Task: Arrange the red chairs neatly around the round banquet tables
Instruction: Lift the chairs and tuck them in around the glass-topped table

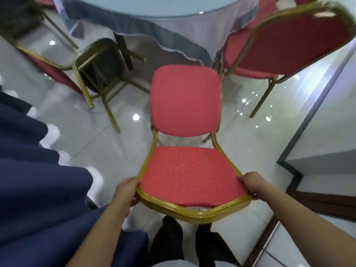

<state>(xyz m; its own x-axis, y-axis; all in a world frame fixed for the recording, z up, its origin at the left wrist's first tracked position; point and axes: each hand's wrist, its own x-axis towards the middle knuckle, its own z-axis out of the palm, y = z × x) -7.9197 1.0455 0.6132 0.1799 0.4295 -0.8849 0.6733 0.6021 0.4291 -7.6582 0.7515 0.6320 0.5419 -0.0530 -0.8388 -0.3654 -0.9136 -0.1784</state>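
I hold a red chair with a gold frame in front of me, its back nearest me and its seat pointing away toward the round banquet table. My left hand grips the left side of the chair back's frame. My right hand grips the right side. The table wears a pale cloth that hangs to the floor. Another red chair stands at the table to the right. At the left a further chair lies tipped, showing its dark underside and gold legs.
A dark blue tablecloth fills the lower left, close to my left arm. A wall corner with a dark skirting juts in at the right. The glossy tiled floor runs between the chairs. My dark trouser legs show below the chair.
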